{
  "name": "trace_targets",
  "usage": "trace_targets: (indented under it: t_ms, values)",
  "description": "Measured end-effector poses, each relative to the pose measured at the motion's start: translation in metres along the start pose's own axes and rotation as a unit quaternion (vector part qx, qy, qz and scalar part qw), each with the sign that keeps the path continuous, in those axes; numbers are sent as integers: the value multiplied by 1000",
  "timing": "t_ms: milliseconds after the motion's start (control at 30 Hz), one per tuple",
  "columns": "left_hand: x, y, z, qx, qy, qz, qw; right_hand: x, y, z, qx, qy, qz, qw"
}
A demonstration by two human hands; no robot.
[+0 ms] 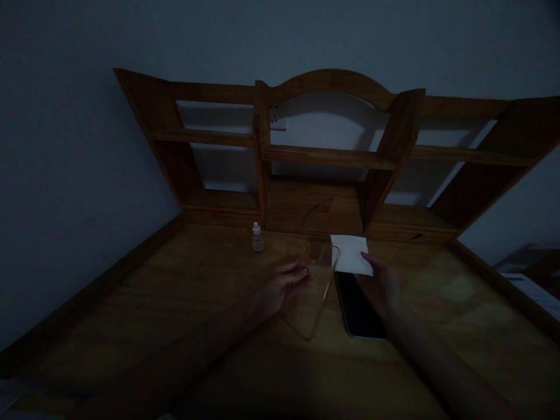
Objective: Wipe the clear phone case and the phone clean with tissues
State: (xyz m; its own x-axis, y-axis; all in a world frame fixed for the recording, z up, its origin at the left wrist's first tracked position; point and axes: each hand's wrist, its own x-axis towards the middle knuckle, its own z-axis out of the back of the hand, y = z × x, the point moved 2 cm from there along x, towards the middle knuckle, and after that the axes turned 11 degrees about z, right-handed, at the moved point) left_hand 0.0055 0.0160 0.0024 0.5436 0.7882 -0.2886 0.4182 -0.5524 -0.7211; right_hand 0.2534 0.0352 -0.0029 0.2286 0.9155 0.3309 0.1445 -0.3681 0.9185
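My left hand is closed around the left edge of a clear phone case with a yellowish rim, held tilted above the desk. Between the thumb and fingers of my right hand is a white tissue, folded into a flat square. The tissue's left edge meets or overlaps the case's upper right rim; I cannot tell whether they touch. Below the tissue and partly behind my right hand lies a dark-screened phone. A small dropper bottle with a white cap stands upright beyond my left hand.
A wooden shelf unit with several compartments rises along the back of the wooden desk. Raised wooden edges run along both sides. Behind the shelf is a wall socket. White papers lie off to the right. The light is dim.
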Motion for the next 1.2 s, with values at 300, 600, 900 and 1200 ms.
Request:
trace_targets:
  t_ms: [300, 600, 900, 1200]
  values:
    - [-3, -1, -9, -8, 71, 13, 997, -16, 12, -4, -147, -112, 99, 978]
    - [-4, 1, -7, -51, 82, 30, 995, -54, 41, -61, -377, 325, 299, 814]
    - [0, 7, -4, -43, 117, 17, 992, -51, 34, -58, -446, 307, 328, 774]
    - [-3, 2, -13, -3, 58, 21, 998, -47, 34, -57, -480, 300, 358, 743]
